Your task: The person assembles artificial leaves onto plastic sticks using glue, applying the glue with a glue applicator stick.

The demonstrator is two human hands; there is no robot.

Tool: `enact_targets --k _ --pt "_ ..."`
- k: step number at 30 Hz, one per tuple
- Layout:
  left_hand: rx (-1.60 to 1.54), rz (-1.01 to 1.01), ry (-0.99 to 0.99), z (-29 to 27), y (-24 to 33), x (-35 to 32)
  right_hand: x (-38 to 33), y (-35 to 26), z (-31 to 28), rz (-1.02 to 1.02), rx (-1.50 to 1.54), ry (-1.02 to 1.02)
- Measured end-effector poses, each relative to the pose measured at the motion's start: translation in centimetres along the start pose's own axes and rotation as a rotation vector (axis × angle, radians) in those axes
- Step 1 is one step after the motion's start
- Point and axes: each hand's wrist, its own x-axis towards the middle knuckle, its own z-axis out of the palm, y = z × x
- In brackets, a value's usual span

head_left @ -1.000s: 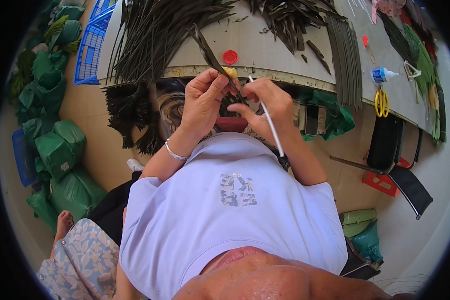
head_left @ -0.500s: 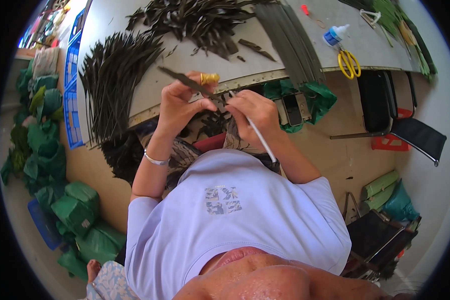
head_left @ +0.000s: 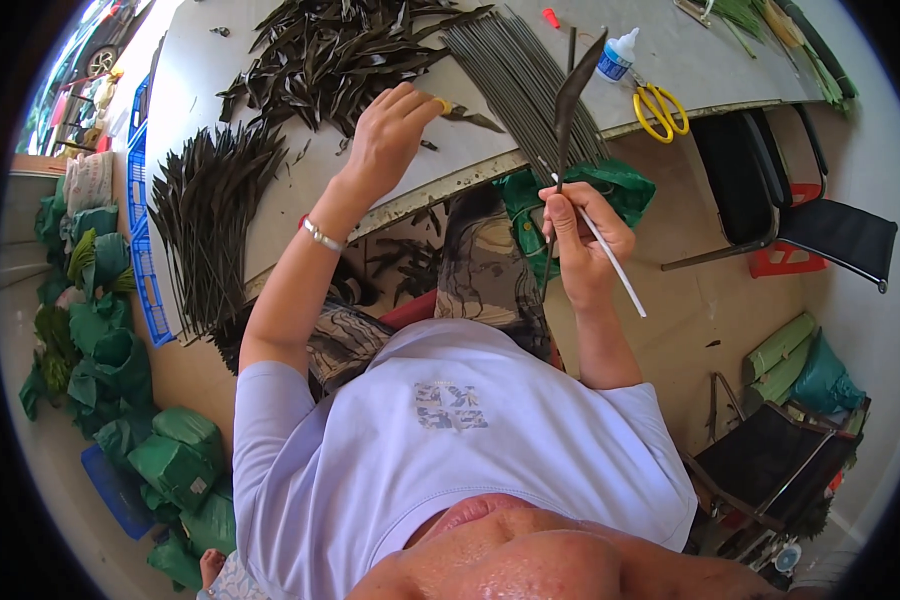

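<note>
Reading the head view as a clock face, one held leaf (head_left: 567,105) stands at one o'clock: a long, narrow blade, brownish black, pointed at its upper tip and tapering below into a thin dark stem. The right hand (head_left: 580,240), at two o'clock, pinches it between thumb and fingers and also grips one slim white rod (head_left: 624,285), whose lower end slants toward four o'clock. The left hand (head_left: 388,130), at eleven o'clock, is over the pale table (head_left: 740,65) with bent fingers and one yellow wrap (head_left: 442,105) on a digit; it is right by one loose leaf (head_left: 477,121), and I cannot tell whether it grasps that. Three dark lots lie on the table, each too dense to count: a heap of blades (head_left: 310,60) at eleven, a fan of stemmed leaves (head_left: 220,210) near ten, a row of straight stalks (head_left: 510,85) just past twelve. One white-and-blue bottle (head_left: 618,58) is at one o'clock, one small red cap (head_left: 550,17) left of it, and one pair of yellow-handled scissors (head_left: 661,112) between one and two.
</note>
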Motion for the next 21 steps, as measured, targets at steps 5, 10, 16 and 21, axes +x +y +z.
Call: enact_targets --k 5,10,16,21 --pt "0.013 0.128 0.146 -2.9 4.6 -2.7 0.5 -0.7 0.2 0.001 -0.004 0.009" --pt "0.052 -0.184 -0.270 -3.9 8.3 -8.4 0.2 -0.8 0.6 -0.048 -0.045 -0.001" --pt "0.043 -0.133 -0.007 -6.2 2.9 -4.6 -0.5 -0.8 1.8 -0.039 -0.055 -0.040" --pt "0.025 -0.116 -0.086 -3.0 -2.1 -2.2 -1.0 -1.0 1.9 -0.012 -0.037 -0.070"
